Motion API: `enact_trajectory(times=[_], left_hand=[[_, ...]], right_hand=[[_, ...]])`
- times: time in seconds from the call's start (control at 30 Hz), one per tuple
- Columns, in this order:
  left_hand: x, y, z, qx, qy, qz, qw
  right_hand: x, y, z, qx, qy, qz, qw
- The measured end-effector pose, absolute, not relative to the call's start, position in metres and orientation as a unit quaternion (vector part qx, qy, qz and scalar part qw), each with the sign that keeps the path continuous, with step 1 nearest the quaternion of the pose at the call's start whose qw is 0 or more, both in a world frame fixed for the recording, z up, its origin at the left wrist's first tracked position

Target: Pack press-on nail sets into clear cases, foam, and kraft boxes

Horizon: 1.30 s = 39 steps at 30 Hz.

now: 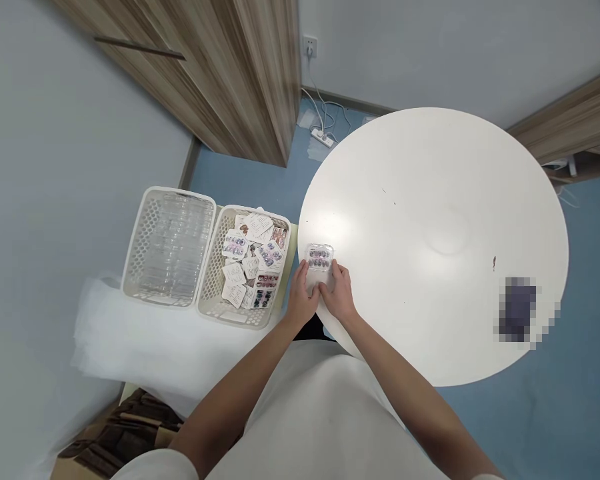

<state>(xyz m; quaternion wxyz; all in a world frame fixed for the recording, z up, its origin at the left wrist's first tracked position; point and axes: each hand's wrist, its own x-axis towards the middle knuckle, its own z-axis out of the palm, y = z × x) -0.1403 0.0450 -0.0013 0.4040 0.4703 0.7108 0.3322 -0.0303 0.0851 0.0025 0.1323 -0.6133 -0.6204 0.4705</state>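
A small clear plastic case with two rows of purplish press-on nails lies at the near left edge of the white round table. My left hand has its fingers closed on the case's left side. On the opposite side, my right hand grips the case too, and the two thumbs come close together at its near end. To the left, a white basket holds many white cards, several with rows of coloured nails. Beside it, a second white basket contains stacked clear plastic cases.
A blurred dark object lies on the table's right side. White wrapping sheet spreads below the baskets, with an open cardboard box at lower left. A wooden cabinet and a power strip with cables are beyond the table.
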Motion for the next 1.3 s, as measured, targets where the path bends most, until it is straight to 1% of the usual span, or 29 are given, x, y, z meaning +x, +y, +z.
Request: enact_trajectory(times=[0.23, 0.43, 0.67, 0.83, 1.0, 1.2, 1.3], left_hand=[[-0.134, 0.045, -0.002, 0.482, 0.722, 0.317, 0.383], [-0.124, 0.029, 0.003, 0.466, 0.754, 0.326, 0.33], [-0.093, -0.023, 0.029, 0.455, 0.775, 0.331, 0.286], [-0.071, -0.069, 0.047, 0.459, 0.782, 0.3, 0.297], [-0.076, -0.109, 0.067, 0.45, 0.793, 0.296, 0.285], [-0.11, -0.159, 0.078, 0.332, 0.832, 0.293, 0.335], [-0.126, -0.186, 0.079, 0.312, 0.834, 0.301, 0.342]], right_hand=[[-0.025, 0.085, 0.002, -0.599, -0.622, 0.488, 0.13], [-0.006, 0.08, 0.006, -0.565, -0.623, 0.521, 0.145], [0.048, 0.052, 0.039, -0.513, -0.637, 0.556, 0.149], [0.076, 0.026, 0.056, -0.461, -0.657, 0.578, 0.147], [0.077, 0.008, 0.061, -0.4, -0.689, 0.595, 0.108], [0.053, -0.002, 0.062, -0.309, -0.742, 0.594, 0.018], [0.031, -0.011, 0.065, -0.278, -0.766, 0.579, -0.017]])
